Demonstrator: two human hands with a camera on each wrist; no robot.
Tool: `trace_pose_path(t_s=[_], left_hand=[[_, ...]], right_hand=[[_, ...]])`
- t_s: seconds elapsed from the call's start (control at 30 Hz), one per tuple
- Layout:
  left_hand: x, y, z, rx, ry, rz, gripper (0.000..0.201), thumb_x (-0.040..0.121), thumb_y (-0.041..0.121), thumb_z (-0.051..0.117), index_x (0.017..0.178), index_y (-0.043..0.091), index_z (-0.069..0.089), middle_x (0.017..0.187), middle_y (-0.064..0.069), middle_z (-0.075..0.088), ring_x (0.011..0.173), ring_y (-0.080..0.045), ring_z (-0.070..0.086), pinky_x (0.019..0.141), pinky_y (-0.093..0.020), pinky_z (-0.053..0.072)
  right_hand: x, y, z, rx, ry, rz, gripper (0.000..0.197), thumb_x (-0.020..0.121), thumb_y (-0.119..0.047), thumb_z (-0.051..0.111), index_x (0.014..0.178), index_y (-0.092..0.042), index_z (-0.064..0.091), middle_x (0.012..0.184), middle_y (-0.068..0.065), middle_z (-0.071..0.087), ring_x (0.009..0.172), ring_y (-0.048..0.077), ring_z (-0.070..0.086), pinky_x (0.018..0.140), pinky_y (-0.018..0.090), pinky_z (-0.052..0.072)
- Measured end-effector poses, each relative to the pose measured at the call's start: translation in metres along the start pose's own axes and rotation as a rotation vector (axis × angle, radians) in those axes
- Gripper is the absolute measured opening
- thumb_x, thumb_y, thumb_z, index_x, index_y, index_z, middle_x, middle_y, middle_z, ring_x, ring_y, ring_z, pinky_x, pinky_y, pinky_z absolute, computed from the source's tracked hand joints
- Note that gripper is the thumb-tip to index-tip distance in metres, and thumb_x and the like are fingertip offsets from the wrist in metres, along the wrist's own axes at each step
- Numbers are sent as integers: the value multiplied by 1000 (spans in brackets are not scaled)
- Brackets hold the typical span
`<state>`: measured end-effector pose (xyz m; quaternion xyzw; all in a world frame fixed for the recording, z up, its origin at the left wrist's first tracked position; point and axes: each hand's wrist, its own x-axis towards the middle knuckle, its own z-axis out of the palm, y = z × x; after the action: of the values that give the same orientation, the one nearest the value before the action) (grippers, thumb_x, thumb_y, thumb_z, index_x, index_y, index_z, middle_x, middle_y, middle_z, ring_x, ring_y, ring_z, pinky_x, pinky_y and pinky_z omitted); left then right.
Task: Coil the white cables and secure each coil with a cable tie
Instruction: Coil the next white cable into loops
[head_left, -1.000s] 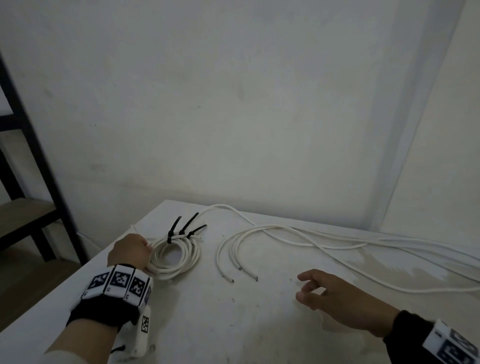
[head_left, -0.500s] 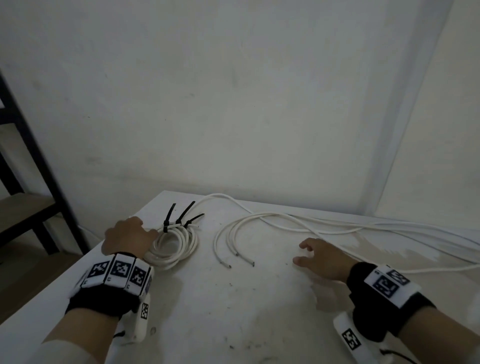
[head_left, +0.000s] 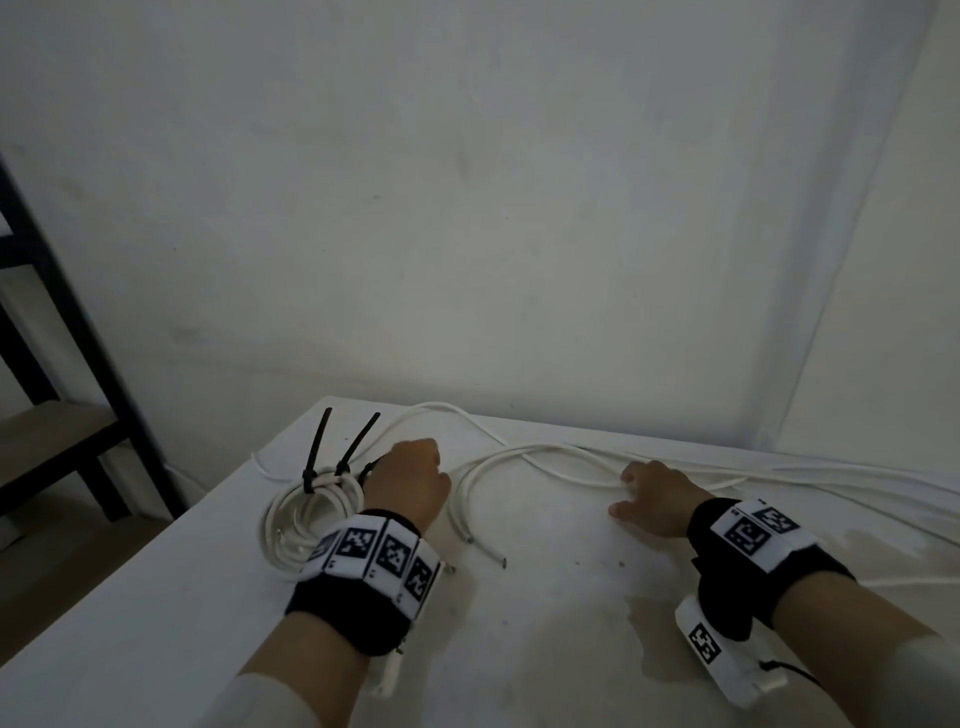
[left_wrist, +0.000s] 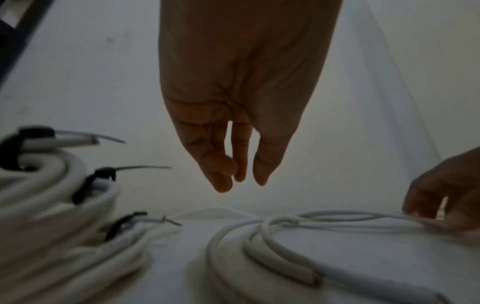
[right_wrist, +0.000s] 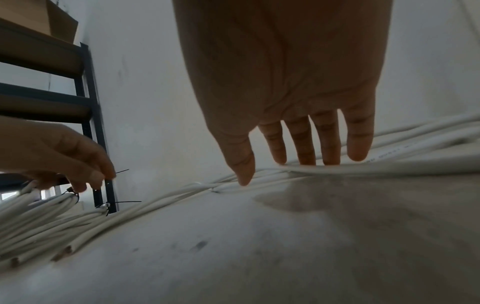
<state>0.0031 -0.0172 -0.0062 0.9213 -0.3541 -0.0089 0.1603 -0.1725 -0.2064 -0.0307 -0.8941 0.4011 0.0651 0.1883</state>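
On the white worktop (head_left: 545, 623), seen from the head camera, a finished coil (head_left: 306, 519) bound with black cable ties (head_left: 358, 447) lies at about ten o'clock, and the left hand (head_left: 408, 483) hovers just beside it at its three o'clock edge, fingers hidden from above. Loose white cables (head_left: 519, 457) arc across the middle and run off toward three o'clock, where the right hand (head_left: 652, 499) lies on them. From the left wrist, the left hand (left_wrist: 233, 115) hangs slack above the worktop, its grip loose and holding nothing, with the tied coil (left_wrist: 52, 205) at eight o'clock and the loose cables (left_wrist: 272, 236) at five o'clock. From the right wrist, the right hand (right_wrist: 285, 92) has straight fingers (right_wrist: 330, 139) pressing down on the loose cables (right_wrist: 363, 170), not curled around them. One coil looks done; I judge the next cable is being gathered. The next move likely calls for closing a grip on one strand and drawing it in to start loops. No containers are in view; a dark shelf (right_wrist: 85, 102) stands at nine o'clock.
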Motion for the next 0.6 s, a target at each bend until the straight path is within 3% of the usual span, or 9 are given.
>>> trace_pose_path(t_s=[0.1, 0.2, 0.3, 0.37, 0.47, 0.53, 0.6], left_hand=[[8, 8, 17, 46, -121, -64, 28, 93, 15, 43, 116, 3, 52, 124, -13, 55, 113, -27, 53, 84, -29, 40], [12, 11, 25, 91, -200, -141, 29, 95, 11, 38, 119, -1, 48, 130, -16, 51, 118, -28, 51, 93, -29, 40], [14, 9, 27, 134, -231, -182, 31, 97, 7, 33, 122, -2, 48, 133, -16, 49, 123, -26, 48, 97, -28, 39], [14, 7, 27, 150, -249, -203, 31, 97, 6, 33, 122, -2, 49, 133, -16, 51, 123, -26, 50, 96, -28, 40], [9, 10, 27, 125, -291, -234, 32, 97, 6, 33, 122, -3, 49, 132, -17, 51, 122, -26, 51, 96, -28, 41], [6, 13, 24, 57, -274, -261, 31, 96, 6, 34, 121, -5, 48, 131, -19, 51, 121, -28, 51, 96, -29, 41], [3, 19, 19, -86, -212, -282, 31, 94, 5, 35, 123, -7, 42, 131, -21, 49, 121, -31, 50, 96, -32, 39]], right_hand=[[7, 4, -3, -27, 13, -11, 62, 91, -36, 51, 141, -12, 25, 143, 12, 35, 130, 30, 35, 105, 34, 34], [11, 8, -3, -102, 14, -27, 49, 91, -29, 50, 133, -9, 34, 137, 12, 36, 123, 29, 42, 98, 30, 38], [11, 12, -6, -99, 8, -33, 23, 90, -15, 47, 112, -11, 43, 125, 13, 37, 95, 24, 45, 78, 24, 33], [9, 15, -9, -96, 25, -36, 10, 90, -9, 43, 98, -13, 38, 115, 11, 35, 88, 21, 40, 75, 23, 30], [4, 16, -9, -100, 56, -56, 9, 91, -8, 40, 88, -14, 34, 107, 9, 33, 87, 20, 37, 72, 23, 30], [-2, 17, -8, -126, 65, -69, 20, 91, -8, 38, 77, -19, 30, 109, 11, 38, 88, 18, 35, 67, 24, 30], [-10, 18, -10, -129, 68, -68, 11, 92, -8, 37, 92, -19, 37, 112, 11, 44, 90, 18, 38, 73, 24, 29]])
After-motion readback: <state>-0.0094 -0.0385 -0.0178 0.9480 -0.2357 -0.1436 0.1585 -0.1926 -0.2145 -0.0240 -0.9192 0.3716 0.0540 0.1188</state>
